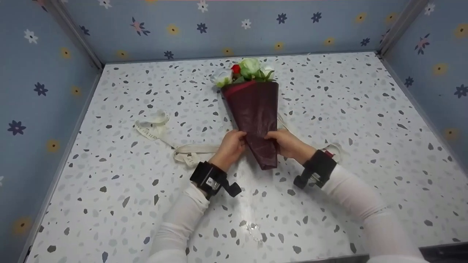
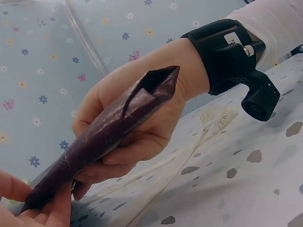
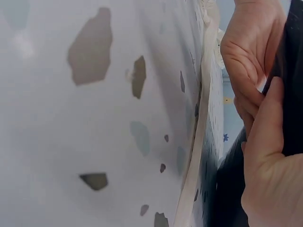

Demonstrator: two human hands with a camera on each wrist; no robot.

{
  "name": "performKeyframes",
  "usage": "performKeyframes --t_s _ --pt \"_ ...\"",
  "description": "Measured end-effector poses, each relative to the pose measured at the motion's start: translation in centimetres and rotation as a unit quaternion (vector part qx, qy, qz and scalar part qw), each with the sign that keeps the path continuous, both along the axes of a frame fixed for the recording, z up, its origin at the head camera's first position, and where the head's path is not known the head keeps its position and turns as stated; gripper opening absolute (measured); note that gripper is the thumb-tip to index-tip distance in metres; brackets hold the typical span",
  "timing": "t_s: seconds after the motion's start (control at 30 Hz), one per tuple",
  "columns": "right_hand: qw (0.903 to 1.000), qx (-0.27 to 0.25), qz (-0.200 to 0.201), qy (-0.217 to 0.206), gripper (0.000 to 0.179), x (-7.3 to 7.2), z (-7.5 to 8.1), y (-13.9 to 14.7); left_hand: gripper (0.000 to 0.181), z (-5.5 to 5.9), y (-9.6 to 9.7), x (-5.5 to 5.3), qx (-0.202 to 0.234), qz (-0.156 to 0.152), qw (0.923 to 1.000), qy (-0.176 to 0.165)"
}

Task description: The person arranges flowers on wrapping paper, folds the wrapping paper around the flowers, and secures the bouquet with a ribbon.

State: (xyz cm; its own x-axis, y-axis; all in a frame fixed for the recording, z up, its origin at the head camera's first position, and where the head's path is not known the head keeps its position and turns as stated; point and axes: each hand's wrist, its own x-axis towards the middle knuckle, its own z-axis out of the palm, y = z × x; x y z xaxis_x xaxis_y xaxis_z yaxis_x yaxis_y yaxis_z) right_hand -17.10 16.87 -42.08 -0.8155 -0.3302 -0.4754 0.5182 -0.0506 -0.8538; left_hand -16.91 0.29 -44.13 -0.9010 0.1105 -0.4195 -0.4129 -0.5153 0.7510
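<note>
A bouquet wrapped in dark maroon paper [image 1: 252,106] lies between my hands, narrow end toward me. Pale green and white flowers [image 1: 250,67] and a small red flower [image 1: 236,69] show at its wide far end. My left hand [image 1: 232,146] grips the wrap's left side low down, thumb on top. On the opposite side, my right hand [image 1: 290,143] holds the narrow part with the thumb over the paper. The folded tip of the wrap [image 2: 161,85] shows close up in the left wrist view. A cream ribbon [image 1: 199,148] with printed letters runs beneath the bouquet.
The ribbon's loose left end [image 1: 151,126] lies in loops on the speckled white table [image 1: 120,204]. Its other end [image 1: 337,151] curls near my right wrist, beside a small red piece. Blue flower-patterned panels [image 1: 234,33] enclose the back and both sides.
</note>
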Motion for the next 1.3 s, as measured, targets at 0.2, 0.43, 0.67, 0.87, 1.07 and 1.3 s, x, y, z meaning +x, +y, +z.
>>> performKeyframes --t_s 0.2,0.43,0.67,0.87,1.07,1.3 --pt "0.9992 -0.009 0.028 0.027 0.018 0.2 -0.4 -0.5 0.039 -0.5 -0.6 0.1 -0.024 -0.004 0.9996 0.017" --pt "0.9986 0.003 0.022 0.048 0.019 0.9 -0.7 -0.7 0.060 -0.5 -0.9 1.3 -0.150 -0.051 0.9826 0.097" --pt "0.9971 0.035 0.056 0.038 0.024 2.3 -1.2 -0.2 0.095 -0.8 -1.4 3.0 -0.369 -0.158 0.8947 0.195" --pt "0.9954 0.042 0.075 0.043 0.033 2.4 -1.8 0.1 0.102 -1.2 -2.0 3.1 -0.413 -0.203 0.8612 0.215" --pt "0.9892 0.099 0.100 0.040 0.036 1.9 -2.4 0.1 0.102 -1.1 -2.1 3.7 -0.539 -0.224 0.7692 0.259" --pt "0.9825 0.143 0.108 0.052 0.044 1.3 -2.5 0.1 0.111 -1.2 -1.6 4.3 -0.650 -0.269 0.6618 0.260"
